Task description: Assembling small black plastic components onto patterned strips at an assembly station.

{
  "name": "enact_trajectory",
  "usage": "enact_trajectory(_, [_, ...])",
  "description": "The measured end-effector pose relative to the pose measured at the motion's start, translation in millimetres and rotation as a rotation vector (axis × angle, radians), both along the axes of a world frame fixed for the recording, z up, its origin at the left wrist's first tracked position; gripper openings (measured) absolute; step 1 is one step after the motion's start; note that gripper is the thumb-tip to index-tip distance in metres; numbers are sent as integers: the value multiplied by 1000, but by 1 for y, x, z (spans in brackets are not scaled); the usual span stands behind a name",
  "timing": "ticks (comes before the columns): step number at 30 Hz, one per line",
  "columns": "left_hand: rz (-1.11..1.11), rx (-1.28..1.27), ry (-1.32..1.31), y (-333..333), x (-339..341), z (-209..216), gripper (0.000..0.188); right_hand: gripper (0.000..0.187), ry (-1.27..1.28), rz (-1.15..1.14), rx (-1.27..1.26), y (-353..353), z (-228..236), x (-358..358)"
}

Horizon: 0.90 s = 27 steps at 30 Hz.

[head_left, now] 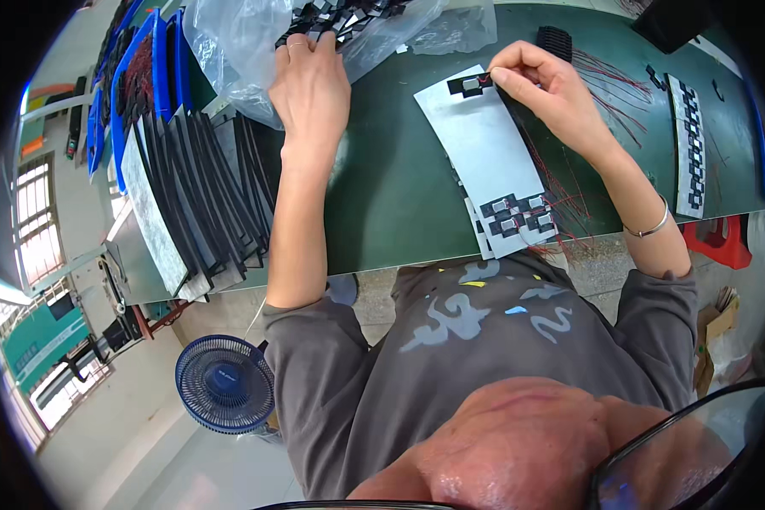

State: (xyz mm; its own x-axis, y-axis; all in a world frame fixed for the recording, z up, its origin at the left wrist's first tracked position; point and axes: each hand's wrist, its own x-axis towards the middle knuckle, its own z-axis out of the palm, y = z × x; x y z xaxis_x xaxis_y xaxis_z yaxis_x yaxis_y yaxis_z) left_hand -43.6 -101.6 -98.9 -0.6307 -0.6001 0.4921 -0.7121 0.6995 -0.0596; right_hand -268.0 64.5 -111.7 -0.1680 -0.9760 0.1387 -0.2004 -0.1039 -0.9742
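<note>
My left hand (310, 85), a ring on one finger, reaches into a clear plastic bag (234, 38) at the small black pieces (348, 19) in it. Its fingers are bent and apart, with the tips hidden among the pieces. My right hand (540, 83) is closed, thumb and forefinger pinching the edge of a small black piece with a silver part (471, 85) at the far end of a white strip (484, 140). Several similar silver parts on black pieces (517, 214) sit at the strip's near end, with thin red wires (569, 200) trailing to the right.
Dark strips (200, 195) stand stacked at the left of the green table (382, 170), beside blue bins (144, 76). A finished-looking strip of black pieces (687, 140) lies at the right, past a black bundle with red wires (555, 42). A blue fan (223, 382) stands below left.
</note>
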Motion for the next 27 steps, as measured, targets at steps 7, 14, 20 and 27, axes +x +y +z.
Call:
enact_trajectory(7, [-78, -80, 146, -2, -6, -10, 13, 14, 24, 23, 33, 0, 4, -1])
enact_trajectory(14, [-164, 422, 492, 39, -27, -7, 14, 19, -292, 2, 126, 1, 1, -3])
enact_trajectory(20, [-277, 1115, 571, 94, -37, 3, 18, 17, -660, 136, 43, -3, -4, 2])
enact_trajectory(27, [-257, 1937, 790, 74, -29, 9, 29, 16, -617, 97, 30, 2, 3, 0])
